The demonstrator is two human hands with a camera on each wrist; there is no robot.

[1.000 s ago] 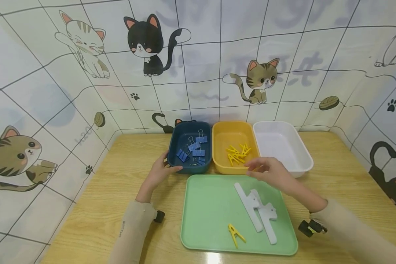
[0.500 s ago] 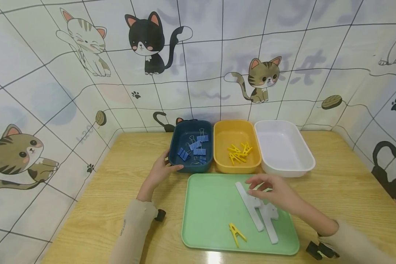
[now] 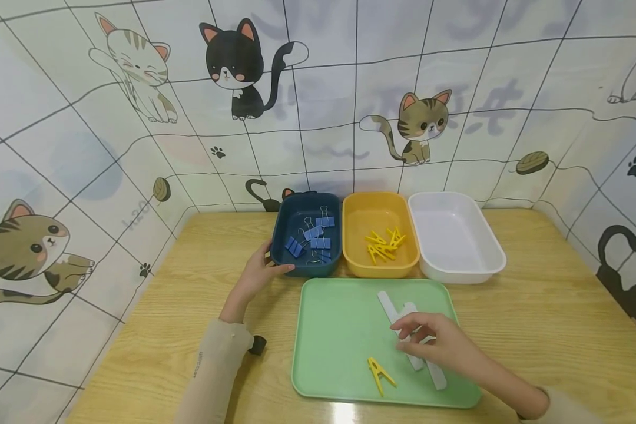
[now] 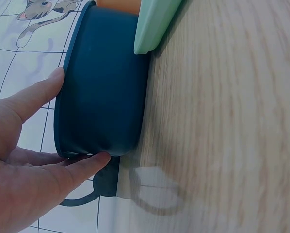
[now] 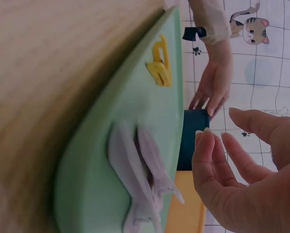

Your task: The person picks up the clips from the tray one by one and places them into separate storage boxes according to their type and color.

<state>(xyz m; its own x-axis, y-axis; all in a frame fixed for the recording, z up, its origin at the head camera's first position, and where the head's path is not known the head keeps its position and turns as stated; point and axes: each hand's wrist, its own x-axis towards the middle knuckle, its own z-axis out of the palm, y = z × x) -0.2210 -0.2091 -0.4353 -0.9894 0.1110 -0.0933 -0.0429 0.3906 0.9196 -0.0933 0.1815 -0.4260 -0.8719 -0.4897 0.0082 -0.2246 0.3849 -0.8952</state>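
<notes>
My left hand (image 3: 255,274) rests against the near left corner of the dark blue bin (image 3: 307,271). In the left wrist view its thumb touches the rim and its extended fingers lie along the bin's side (image 4: 101,82). Inside are several blue binder clips (image 3: 320,243). My right hand (image 3: 442,341) hovers over the right part of the green tray (image 3: 334,330), fingers loosely bent and nothing between them. Below it lie two long white bag clips (image 3: 387,303), partly hidden by the hand in the head view. A yellow clothespin (image 3: 374,366) lies near the tray's front edge.
A yellow bin (image 3: 380,271) holding several yellow clothespins (image 3: 384,249) stands right of the blue one. Beside it is a white bin (image 3: 458,275). All three bins stand behind the tray, near the cat-patterned wall (image 3: 328,106). The wooden table (image 3: 153,330) extends to both sides.
My right hand has moved back from the front of the yellow bin, down over the white bag clips on the tray. The left hand stays at the blue bin.
</notes>
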